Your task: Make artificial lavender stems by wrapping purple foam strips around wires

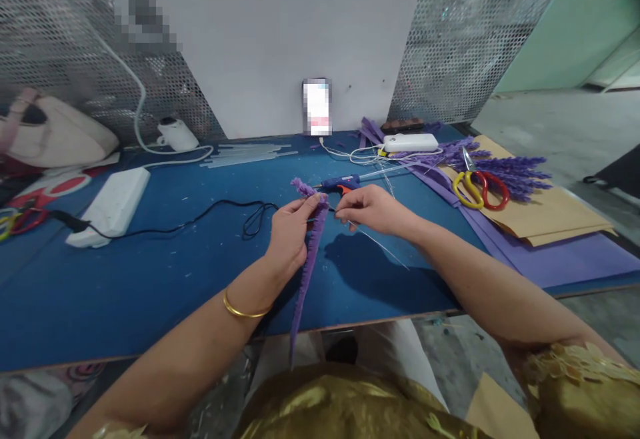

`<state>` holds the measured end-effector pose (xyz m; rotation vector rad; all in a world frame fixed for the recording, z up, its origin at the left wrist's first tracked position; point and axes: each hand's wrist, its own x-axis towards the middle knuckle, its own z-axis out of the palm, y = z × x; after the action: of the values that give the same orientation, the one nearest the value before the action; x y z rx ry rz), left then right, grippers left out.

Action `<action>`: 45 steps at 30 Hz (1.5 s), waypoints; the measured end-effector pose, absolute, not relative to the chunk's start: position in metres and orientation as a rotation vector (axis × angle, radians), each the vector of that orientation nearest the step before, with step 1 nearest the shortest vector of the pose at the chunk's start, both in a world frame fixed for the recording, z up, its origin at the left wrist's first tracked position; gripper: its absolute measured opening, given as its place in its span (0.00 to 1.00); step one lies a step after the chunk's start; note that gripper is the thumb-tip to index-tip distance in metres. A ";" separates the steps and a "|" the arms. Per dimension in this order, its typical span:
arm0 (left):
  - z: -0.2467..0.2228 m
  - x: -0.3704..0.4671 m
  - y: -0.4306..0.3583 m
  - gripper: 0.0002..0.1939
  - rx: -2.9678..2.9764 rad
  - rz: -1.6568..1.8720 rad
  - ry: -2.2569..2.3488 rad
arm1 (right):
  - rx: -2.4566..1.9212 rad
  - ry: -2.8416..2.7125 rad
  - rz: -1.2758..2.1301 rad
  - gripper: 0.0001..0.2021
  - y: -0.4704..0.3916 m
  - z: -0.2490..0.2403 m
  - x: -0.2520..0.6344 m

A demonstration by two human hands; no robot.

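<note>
Between thumb and fingers, my left hand (290, 231) pinches a fringed purple paper strip (311, 252) where it wraps round a thin stem. The wrapped tip points up and left, and the loose end of the strip hangs past the table's front edge. My right hand (373, 209) is closed on the thin wire stem (383, 247), which sticks out below it to the lower right. Just behind my hands lies a blue glue gun (345, 181) with an orange trigger and a clear glue stick in its back.
Purple lavender-like sprigs (520, 169) and scissors (483, 190) lie on brown paper (555, 215) to the right. A phone (317, 107) leans against the back board. Clear glue sticks (250, 152) lie at the back. A white power strip (111, 205) and black cord (190, 222) occupy the left.
</note>
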<state>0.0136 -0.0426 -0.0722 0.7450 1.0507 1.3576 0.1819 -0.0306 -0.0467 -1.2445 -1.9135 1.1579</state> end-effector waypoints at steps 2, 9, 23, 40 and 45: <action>-0.071 0.013 -0.042 0.18 0.725 1.320 1.025 | -1.225 -1.856 1.223 0.04 -0.030 -0.048 0.182; -0.064 0.009 -0.041 0.22 0.714 1.157 0.952 | -1.202 -1.831 1.255 0.03 -0.026 -0.049 0.184; -0.059 0.006 -0.038 0.05 0.753 1.051 1.054 | -1.163 -1.965 1.206 0.07 -0.014 -0.051 0.196; -0.056 0.006 -0.040 0.08 0.729 1.052 1.056 | -1.820 -1.528 0.852 0.11 0.027 -0.087 0.204; -0.054 0.002 -0.036 0.07 0.671 1.126 0.998 | -1.517 -1.379 0.931 0.10 0.016 -0.072 0.198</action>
<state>0.0024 -0.0361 -0.0542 0.6714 0.9982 1.1258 0.1982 0.0160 -0.0723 -1.5165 -1.3793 0.9312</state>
